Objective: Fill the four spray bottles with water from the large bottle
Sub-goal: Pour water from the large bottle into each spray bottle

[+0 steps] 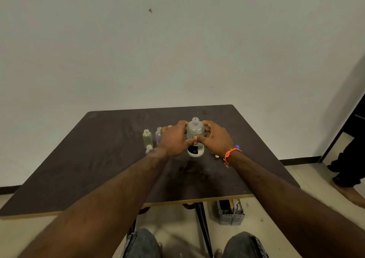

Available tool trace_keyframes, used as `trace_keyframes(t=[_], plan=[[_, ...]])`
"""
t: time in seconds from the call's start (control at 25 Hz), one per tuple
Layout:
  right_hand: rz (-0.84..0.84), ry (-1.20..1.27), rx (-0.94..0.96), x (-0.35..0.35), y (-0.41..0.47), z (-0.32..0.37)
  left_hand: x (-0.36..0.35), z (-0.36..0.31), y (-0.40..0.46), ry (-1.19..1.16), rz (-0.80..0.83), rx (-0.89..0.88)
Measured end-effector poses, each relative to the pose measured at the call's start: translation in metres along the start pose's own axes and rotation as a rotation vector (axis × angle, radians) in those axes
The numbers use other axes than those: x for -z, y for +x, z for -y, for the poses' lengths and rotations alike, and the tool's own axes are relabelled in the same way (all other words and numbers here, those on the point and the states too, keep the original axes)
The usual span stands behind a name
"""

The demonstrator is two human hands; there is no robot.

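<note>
The large clear bottle stands upright on the dark table, its neck uncapped and a dark label low on its side. My left hand and my right hand wrap it from both sides. To the left stand small uncapped spray bottles: a greenish one and a purple one, with a third mostly hidden behind my left hand. A loose spray cap lies in front of the greenish bottle. A small blue item shows behind my right wrist.
A grey perforated basket sits on the floor under the table's front right. Another person's bare foot and dark trouser leg are at the right edge. A wall stands behind the table. My knees are below the table's near edge.
</note>
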State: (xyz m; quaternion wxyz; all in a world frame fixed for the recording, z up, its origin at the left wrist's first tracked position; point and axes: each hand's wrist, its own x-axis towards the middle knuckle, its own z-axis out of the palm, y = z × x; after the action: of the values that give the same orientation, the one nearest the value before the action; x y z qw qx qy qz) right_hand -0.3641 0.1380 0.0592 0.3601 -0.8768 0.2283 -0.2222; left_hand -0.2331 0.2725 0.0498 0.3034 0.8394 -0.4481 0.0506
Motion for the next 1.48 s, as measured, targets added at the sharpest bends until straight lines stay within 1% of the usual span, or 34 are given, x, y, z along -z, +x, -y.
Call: trace_keyframes(t=[0.12,0.24,0.44,0.56,0.64,0.72,0.8,0.88,0.96,1.04,1.16,1.2,1.28,1.4,1.48], plan=[[0.030,0.010,-0.007,-0.013,-0.013,0.008,0.012,0.008,-0.018,0.077,0.023,0.007],[0.045,0.022,0.002,-0.025,-0.020,0.010,0.018,0.017,-0.028,0.073,0.068,0.038],[0.072,-0.003,0.016,-0.034,-0.026,0.009,0.013,0.025,-0.038,0.042,0.058,0.031],[0.075,-0.006,0.037,-0.035,-0.026,0.005,0.014,0.026,-0.038,0.082,0.076,0.021],[0.076,0.007,0.043,-0.035,-0.027,0.004,0.025,0.029,-0.039,0.096,0.123,0.007],[0.084,0.033,0.049,-0.036,-0.028,0.003,0.039,0.037,-0.040,0.093,0.096,-0.006],[0.095,0.065,0.045,-0.038,-0.028,0.002,0.052,0.052,-0.044,0.091,0.021,0.031],[0.099,0.095,0.033,-0.040,-0.028,0.001,0.056,0.067,-0.055,0.084,-0.021,0.111],[0.104,0.100,0.028,-0.041,-0.026,0.000,0.054,0.079,-0.069,0.069,0.015,0.211],[0.117,0.084,0.029,-0.040,-0.023,-0.001,0.049,0.083,-0.082,0.079,0.091,0.291],[0.157,0.089,0.026,-0.044,-0.026,0.000,0.039,0.087,-0.089,0.083,0.117,0.347],[0.149,0.104,0.023,-0.047,-0.028,0.001,0.036,0.088,-0.089,0.079,0.102,0.365],[0.076,0.151,0.021,-0.055,-0.031,0.004,0.031,0.089,-0.090,0.065,0.061,0.386],[-0.037,0.217,0.033,-0.068,-0.029,0.009,0.030,0.089,-0.089,0.077,0.033,0.345],[-0.046,0.210,0.063,-0.069,-0.026,0.015,0.035,0.089,-0.089,0.080,0.028,0.321]])
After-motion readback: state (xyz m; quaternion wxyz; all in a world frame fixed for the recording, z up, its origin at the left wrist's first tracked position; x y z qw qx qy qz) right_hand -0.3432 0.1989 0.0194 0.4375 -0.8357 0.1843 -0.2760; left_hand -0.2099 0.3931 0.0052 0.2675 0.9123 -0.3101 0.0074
